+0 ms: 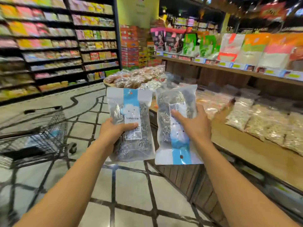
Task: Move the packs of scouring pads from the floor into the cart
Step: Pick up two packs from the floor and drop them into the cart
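I hold two clear packs of steel scouring pads in the air in front of me. My left hand (pixel 113 130) grips the left pack (pixel 131 112), which is upright with its white and blue header at the top. My right hand (pixel 195 125) grips the right pack (pixel 175 145), which is upside down with its blue header at the bottom. The wire shopping cart (pixel 49 133) stands on the floor to the left, below and apart from both packs. Something blue and pale lies inside the cart, too blurred to name.
A low wooden display counter (pixel 246 145) with bagged goods runs along the right. A round basket of wrapped goods (pixel 136 77) stands ahead behind the packs. Tall stocked shelves (pixel 57 43) line the left side. Tiled floor (pixel 131 194) lies below my arms.
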`<state>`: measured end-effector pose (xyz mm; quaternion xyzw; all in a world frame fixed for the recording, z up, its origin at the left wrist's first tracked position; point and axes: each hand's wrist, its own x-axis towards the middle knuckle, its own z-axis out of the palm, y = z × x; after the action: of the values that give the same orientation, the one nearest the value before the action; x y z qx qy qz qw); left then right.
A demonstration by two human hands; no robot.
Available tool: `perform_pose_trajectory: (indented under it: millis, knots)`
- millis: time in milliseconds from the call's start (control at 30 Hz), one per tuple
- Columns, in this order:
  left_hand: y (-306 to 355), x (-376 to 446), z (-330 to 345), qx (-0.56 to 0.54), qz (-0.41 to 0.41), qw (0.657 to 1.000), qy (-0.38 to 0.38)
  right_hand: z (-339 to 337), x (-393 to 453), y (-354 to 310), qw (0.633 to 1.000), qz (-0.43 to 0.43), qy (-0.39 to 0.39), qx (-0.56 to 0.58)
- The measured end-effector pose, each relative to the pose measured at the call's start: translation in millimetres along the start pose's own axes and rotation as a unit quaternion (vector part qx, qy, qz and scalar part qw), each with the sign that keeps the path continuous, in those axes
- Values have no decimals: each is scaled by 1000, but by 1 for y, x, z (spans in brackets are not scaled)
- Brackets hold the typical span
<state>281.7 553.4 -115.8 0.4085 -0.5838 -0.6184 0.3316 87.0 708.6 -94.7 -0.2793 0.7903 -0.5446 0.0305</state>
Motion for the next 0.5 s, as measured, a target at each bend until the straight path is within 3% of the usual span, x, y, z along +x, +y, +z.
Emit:
perform_pose_trajectory:
  millis: [500]
  knots:
    - [30, 201, -201, -22, -52, 979, 196, 324, 126, -102, 973, -57, -209, 76]
